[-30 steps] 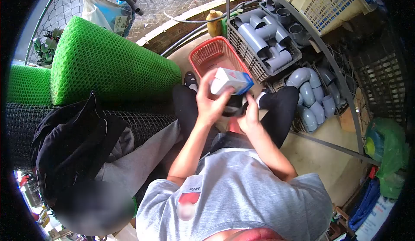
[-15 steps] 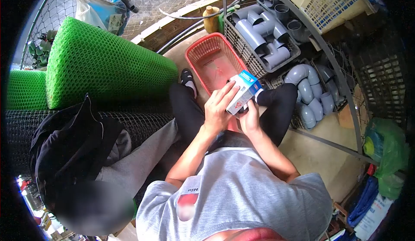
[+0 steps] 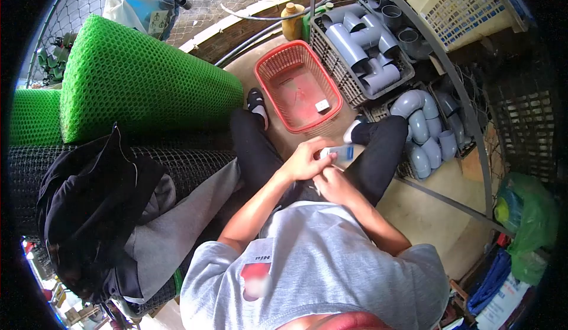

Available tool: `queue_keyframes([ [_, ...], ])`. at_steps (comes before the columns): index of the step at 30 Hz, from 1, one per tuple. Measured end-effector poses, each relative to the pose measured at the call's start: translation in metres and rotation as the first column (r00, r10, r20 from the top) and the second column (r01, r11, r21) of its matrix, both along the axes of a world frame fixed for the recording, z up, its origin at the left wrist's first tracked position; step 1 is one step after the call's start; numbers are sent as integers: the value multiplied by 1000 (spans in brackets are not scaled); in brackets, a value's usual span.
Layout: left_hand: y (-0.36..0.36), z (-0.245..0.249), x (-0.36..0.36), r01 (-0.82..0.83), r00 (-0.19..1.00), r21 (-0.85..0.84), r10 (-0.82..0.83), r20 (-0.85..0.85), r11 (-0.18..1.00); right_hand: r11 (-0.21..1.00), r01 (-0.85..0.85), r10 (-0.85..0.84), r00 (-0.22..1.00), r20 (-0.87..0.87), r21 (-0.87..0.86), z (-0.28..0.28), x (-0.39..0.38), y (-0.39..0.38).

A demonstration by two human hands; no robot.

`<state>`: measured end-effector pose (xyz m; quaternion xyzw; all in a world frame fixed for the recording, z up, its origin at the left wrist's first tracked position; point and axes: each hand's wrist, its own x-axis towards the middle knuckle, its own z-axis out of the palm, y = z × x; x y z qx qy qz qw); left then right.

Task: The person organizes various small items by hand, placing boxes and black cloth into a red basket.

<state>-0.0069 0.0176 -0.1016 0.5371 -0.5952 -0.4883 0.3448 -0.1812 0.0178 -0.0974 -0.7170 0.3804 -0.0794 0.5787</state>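
Observation:
My left hand is closed around a small white and blue carton, held low between my knees. The carton looks smeared by motion, and its left end is covered by my fingers. Just below it, my right hand has its fingers curled in close to the left hand; whatever they hold is hidden. Ahead of both hands a red plastic basket rests on the floor. Inside the basket, near its lower right corner, lies a small white square piece.
Black crates of grey pipe fittings stand on the right. A large roll of green mesh lies on the left, with black and grey clothing below it. A yellowish bottle stands behind the basket.
The carton has come down toward my body and turned. My right hand has moved down off it and curled. The white piece in the basket now shows.

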Motion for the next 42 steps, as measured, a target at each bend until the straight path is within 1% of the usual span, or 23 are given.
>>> queue_keyframes([
  [1, 1, -25, -2, -31, 996, 167, 44, -78, 986, 999, 23, -20, 997, -81, 41, -13, -1, -4],
  [3, -1, -97, -1, -92, 918, 297, 197, -345, 950, 986, 19, -7, 997, -71, 167, -23, -6, -21],
  [4, -5, -123, 2, -153, 857, 388, 317, -406, 909, 982, 100, -99, 995, -14, 161, -22, -7, -22],
  [5, -10, -137, 6, -200, 780, 483, 437, -448, 853, 981, 71, -68, 997, -23, 179, -19, -11, -30],
  [6, -17, -135, 9, -127, 668, 623, 531, -522, 772, 995, 85, -88, 994, 66, 42, -33, -17, -31],
  [7, -23, -143, 14, -161, 651, 667, 586, -482, 728, 989, 112, -96, 983, 157, -95, -31, -18, -36],
  [9, -40, -161, 30, -230, 656, 712, 647, -390, 663, 979, 152, -161, 985, 57, 136, -17, -38, -50],
  [11, -57, -179, 44, -347, 612, 760, 747, -260, 549, 959, 249, -259, 964, 64, 133, -18, -58, -59],
  [13, -73, -209, 59, -353, 581, 775, 772, -256, 523, 923, 371, -378, 924, 57, 99, -16, -78, -67],
  [15, -89, -225, 63, -445, 562, 790, 819, -120, 421, 877, 477, -473, 879, 64, -65, -30, -102, -73],
  [17, -96, -252, 70, -428, 500, 794, 845, -190, 432, 788, 559, -555, 826, 95, -257, -62, -129, -79],
  [18, -100, -262, 71, -411, 438, 795, 862, -257, 446, 742, 666, -666, 745, 30, -78, -52, -133, -78],
  [19, -105, -267, 72, -406, 435, 797, 862, -261, 447, 632, 772, -775, 631, 36, 71, -67, -142, -77],
  [21, -112, -277, 75, -340, 379, 784, 839, -391, 519, 527, 845, -833, 492, 253, 90, -88, -146, -80],
  [23, -124, -288, 81, -310, 383, 786, 827, -412, 535, 504, 864, -842, 489, 228, 9, -94, -147, -82],
  [26, -139, -289, 80, -363, 446, 734, 799, -404, 574, 540, 822, -798, 569, 198, -184, -98, -148, -79],
  [27, -145, -302, 83, -358, 445, 741, 801, -401, 569, 536, 821, -804, 567, 178, -196, -92, -145, -78],
  [29, -151, -337, 91, -225, 428, 735, 743, -515, 639, 536, 829, -818, 557, 144, -159, -92, -151, -75],
  [31, -155, -360, 87, -261, 429, 760, 777, -461, 595, 482, 869, -859, 494, 133, -109, -92, -152, -73],
  [36, -164, -412, 74, -311, 410, 828, 851, -327, 467, 527, 827, -835, 547, 59, -197, -80, -147, -75],
  [39, -171, -453, 68, -442, 586, 771, 798, -139, 459, 537, 814, -835, 551, 1, -222, -79, -143, -79],
  [40, -172, -459, 68, -439, 583, 776, 801, -138, 453, 536, 809, -837, 546, -27, -240, -75, -139, -82],
  [42, -175, -467, 67, -374, 709, 766, 694, -128, 523, 544, 803, -833, 552, -39, -244, -69, -132, -88],
])
